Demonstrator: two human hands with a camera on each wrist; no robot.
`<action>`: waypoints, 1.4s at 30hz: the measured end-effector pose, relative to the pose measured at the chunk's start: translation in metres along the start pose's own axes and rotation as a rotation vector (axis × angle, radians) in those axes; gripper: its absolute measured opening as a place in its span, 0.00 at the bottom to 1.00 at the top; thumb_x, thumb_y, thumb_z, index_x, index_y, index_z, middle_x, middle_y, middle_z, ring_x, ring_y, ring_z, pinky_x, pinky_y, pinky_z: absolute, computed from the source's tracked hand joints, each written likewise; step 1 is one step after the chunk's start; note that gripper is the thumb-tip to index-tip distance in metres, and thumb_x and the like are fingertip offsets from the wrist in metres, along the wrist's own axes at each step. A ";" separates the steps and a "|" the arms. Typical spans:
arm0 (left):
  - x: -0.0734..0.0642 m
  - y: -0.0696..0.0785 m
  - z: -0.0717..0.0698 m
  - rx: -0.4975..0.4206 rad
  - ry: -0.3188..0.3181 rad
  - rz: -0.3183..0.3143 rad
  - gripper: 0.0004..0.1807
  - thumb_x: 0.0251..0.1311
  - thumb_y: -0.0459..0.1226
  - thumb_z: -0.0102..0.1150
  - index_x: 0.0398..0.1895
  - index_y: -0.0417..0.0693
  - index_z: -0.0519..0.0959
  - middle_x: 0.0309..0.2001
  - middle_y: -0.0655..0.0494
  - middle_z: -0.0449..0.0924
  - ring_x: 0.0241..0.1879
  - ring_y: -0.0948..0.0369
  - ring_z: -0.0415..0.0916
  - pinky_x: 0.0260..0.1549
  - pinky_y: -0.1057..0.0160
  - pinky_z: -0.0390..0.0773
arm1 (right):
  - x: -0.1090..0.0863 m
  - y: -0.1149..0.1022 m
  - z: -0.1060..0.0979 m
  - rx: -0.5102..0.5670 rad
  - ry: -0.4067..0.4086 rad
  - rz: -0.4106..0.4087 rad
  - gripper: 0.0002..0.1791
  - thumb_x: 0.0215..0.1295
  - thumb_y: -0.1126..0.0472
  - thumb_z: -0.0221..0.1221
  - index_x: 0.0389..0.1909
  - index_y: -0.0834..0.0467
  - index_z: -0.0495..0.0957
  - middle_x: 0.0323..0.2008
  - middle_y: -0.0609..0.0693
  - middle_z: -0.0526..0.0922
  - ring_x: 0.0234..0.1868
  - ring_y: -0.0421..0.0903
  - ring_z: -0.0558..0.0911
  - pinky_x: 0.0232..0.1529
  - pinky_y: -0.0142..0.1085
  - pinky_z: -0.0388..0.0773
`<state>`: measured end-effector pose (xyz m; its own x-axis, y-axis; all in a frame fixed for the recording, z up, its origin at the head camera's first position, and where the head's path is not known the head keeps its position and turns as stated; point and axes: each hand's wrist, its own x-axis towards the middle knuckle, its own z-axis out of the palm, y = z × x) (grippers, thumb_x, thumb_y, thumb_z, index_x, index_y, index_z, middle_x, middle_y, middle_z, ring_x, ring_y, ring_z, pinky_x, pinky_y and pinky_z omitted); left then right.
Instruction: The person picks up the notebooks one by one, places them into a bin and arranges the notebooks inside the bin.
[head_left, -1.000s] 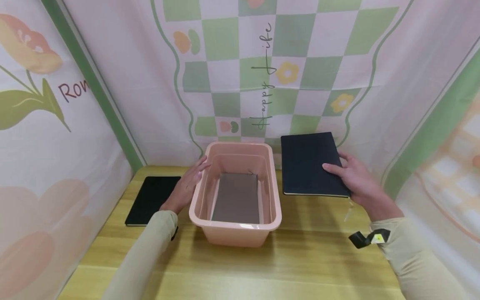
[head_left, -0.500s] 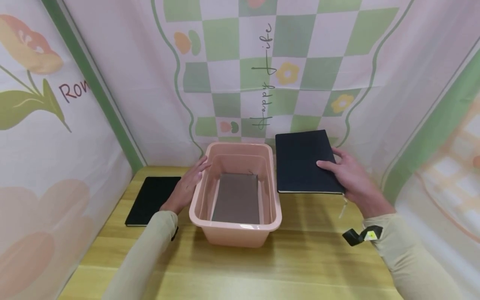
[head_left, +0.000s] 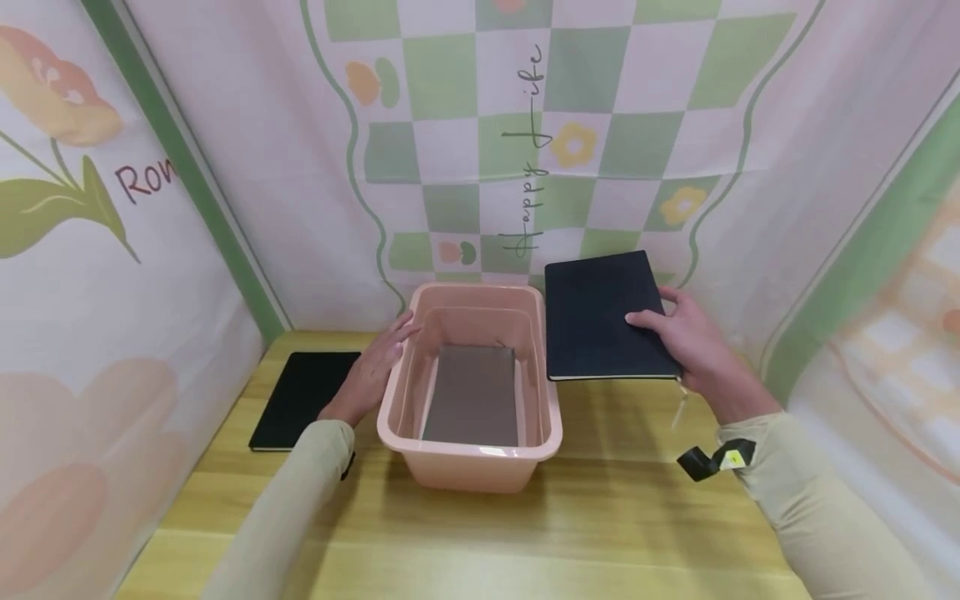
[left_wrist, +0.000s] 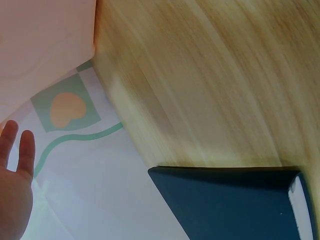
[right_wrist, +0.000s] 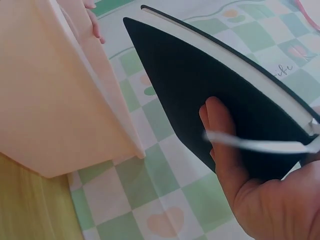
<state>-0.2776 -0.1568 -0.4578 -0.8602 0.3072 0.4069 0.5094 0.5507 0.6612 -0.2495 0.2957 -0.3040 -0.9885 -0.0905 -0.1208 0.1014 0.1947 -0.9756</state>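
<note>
My right hand (head_left: 697, 346) grips a dark navy notebook (head_left: 600, 321) by its right edge, thumb on the top cover and fingers beneath. The notebook is raised beside the right rim of a pink plastic bin (head_left: 472, 471). From its lower right corner hangs a pale ribbon (right_wrist: 260, 144). My left hand (head_left: 375, 371) touches the bin's left rim with fairly straight fingers, which show at the edge of the left wrist view. Inside the bin a grey-brown notebook (head_left: 474, 396) lies flat on the bottom.
Left of the bin, a second dark notebook (head_left: 300, 400) lies on the wooden table (head_left: 465, 550), partly behind my left hand. A checkered curtain (head_left: 442, 158) hangs close behind the bin, and patterned cloth (head_left: 82, 358) closes off the left side.
My right hand has carried the navy notebook leftward and slightly up, closer to the bin's right rim. The left hand and the bin stay where they were.
</note>
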 end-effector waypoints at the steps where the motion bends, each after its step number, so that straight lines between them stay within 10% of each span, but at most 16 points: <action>1: 0.000 -0.001 0.001 0.000 0.000 0.002 0.25 0.83 0.50 0.28 0.77 0.67 0.63 0.82 0.73 0.47 0.83 0.59 0.45 0.78 0.41 0.52 | 0.000 -0.001 0.001 -0.003 0.003 -0.001 0.48 0.73 0.59 0.58 0.81 0.60 0.37 0.27 0.37 0.86 0.25 0.38 0.88 0.30 0.33 0.86; 17: 0.000 -0.001 0.001 -0.006 0.011 -0.004 0.25 0.83 0.52 0.27 0.77 0.69 0.64 0.82 0.76 0.47 0.83 0.60 0.45 0.78 0.40 0.52 | 0.001 -0.020 0.010 -0.037 0.004 -0.023 0.49 0.72 0.61 0.55 0.81 0.62 0.32 0.26 0.36 0.86 0.24 0.37 0.88 0.30 0.32 0.86; 27: 0.000 0.000 0.002 -0.007 0.011 0.002 0.25 0.83 0.52 0.26 0.77 0.71 0.63 0.82 0.75 0.47 0.83 0.58 0.45 0.78 0.39 0.51 | 0.006 -0.027 0.022 0.003 0.012 -0.036 0.38 0.70 0.62 0.56 0.75 0.60 0.48 0.27 0.37 0.86 0.24 0.37 0.88 0.29 0.31 0.86; 42: 0.000 -0.001 0.001 -0.018 0.009 0.005 0.26 0.83 0.52 0.27 0.77 0.67 0.64 0.82 0.75 0.47 0.83 0.60 0.45 0.78 0.39 0.53 | 0.012 -0.042 0.044 -0.015 0.028 -0.021 0.46 0.71 0.61 0.55 0.80 0.59 0.37 0.28 0.37 0.83 0.24 0.35 0.87 0.31 0.29 0.85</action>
<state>-0.2782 -0.1560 -0.4590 -0.8574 0.3028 0.4162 0.5143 0.5351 0.6702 -0.2604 0.2434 -0.2722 -0.9933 -0.0670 -0.0947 0.0789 0.2077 -0.9750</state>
